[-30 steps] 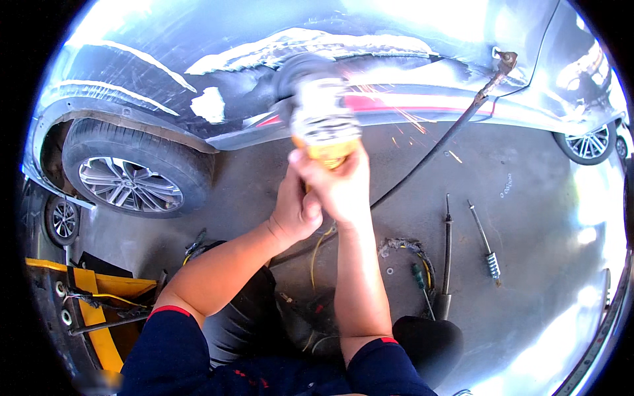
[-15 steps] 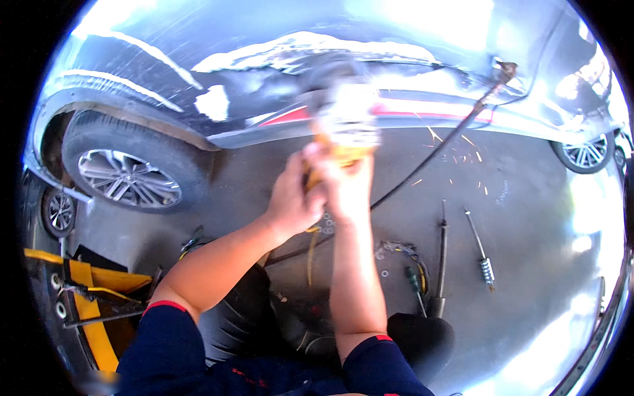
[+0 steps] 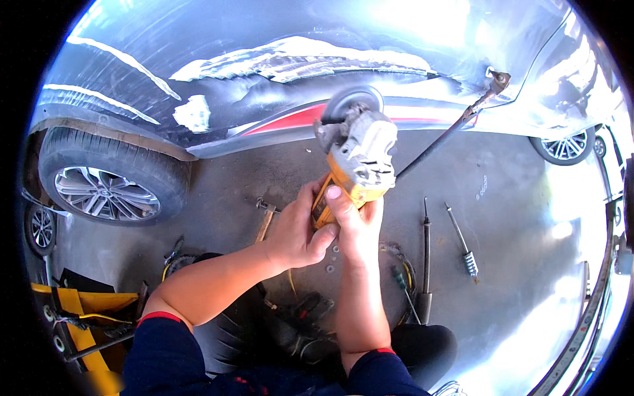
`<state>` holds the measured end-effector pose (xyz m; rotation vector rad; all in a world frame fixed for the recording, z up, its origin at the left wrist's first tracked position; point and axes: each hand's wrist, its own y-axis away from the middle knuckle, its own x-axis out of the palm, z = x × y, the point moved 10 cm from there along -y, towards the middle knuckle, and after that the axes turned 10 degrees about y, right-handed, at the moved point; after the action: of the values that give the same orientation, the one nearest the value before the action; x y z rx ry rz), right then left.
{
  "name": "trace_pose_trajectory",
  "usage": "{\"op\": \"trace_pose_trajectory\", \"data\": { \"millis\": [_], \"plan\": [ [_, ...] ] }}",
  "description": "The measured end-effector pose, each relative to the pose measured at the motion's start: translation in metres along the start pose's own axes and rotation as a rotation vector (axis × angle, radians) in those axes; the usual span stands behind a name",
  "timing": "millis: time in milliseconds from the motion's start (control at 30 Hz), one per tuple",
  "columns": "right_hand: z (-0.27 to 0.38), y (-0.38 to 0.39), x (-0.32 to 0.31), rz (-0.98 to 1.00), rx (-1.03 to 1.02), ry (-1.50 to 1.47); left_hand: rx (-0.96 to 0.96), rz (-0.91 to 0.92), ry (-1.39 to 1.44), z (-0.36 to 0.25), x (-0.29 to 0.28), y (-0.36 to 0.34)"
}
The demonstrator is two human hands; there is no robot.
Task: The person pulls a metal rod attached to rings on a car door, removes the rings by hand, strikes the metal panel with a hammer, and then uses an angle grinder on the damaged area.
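Both my hands hold a yellow and silver angle grinder (image 3: 360,158) upright in front of me. My left hand (image 3: 300,228) wraps its yellow body from the left, and my right hand (image 3: 360,221) grips it from the right, thumb lying across the body. A round grey disc (image 3: 353,104) sits at its far end, close to the lower side of a dark car (image 3: 244,105). Whether the disc touches the panel I cannot tell. The panel shows a long dented strip with bare, scraped metal (image 3: 297,61) and a smaller bare patch (image 3: 193,113).
A dark bar (image 3: 449,138) with a clamp slants from the car's side. On the floor lie a hammer (image 3: 265,221), a spring-ended rod (image 3: 463,244), a long dark rod (image 3: 426,257) and a green-handled screwdriver (image 3: 401,280). A wheel (image 3: 109,188) stands left; a yellow frame (image 3: 86,317) is nearer.
The flying sparks are gone. The grinder was blurred and now shows sharply, slightly lower and to the right against the car. My view has shifted a little.
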<state>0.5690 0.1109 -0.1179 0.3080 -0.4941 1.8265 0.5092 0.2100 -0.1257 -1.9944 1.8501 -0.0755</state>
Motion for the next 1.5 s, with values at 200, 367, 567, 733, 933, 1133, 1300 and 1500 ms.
{"op": "trace_pose_trajectory", "data": {
  "millis": [200,367,567,733,933,1133,1300,1500],
  "plan": [
    [0.036,-0.012,0.033,0.126,-0.021,0.170,0.213,-0.013,0.173,-0.008,-0.005,-0.019],
    [0.057,-0.021,0.039,0.067,-0.172,0.415,0.288,0.028,0.374,-0.034,0.005,-0.034],
    [0.066,-0.017,0.025,-0.083,-0.104,0.325,0.228,-0.006,0.451,-0.032,0.010,-0.038],
    [0.071,-0.019,0.036,0.009,-0.199,0.564,0.214,0.036,0.422,-0.037,0.015,-0.043],
    [0.073,-0.017,0.020,-0.151,-0.162,0.490,0.073,0.023,0.431,-0.023,0.022,-0.043],
    [0.080,-0.021,0.025,-0.107,-0.206,0.553,0.152,0.022,0.458,-0.018,0.023,-0.046],
    [0.079,-0.018,0.023,-0.107,-0.178,0.659,0.162,-0.036,0.512,-0.030,0.026,-0.051],
    [0.076,-0.020,0.000,-0.192,-0.082,0.513,0.129,0.019,0.481,-0.022,0.037,-0.050]
  ]
}}
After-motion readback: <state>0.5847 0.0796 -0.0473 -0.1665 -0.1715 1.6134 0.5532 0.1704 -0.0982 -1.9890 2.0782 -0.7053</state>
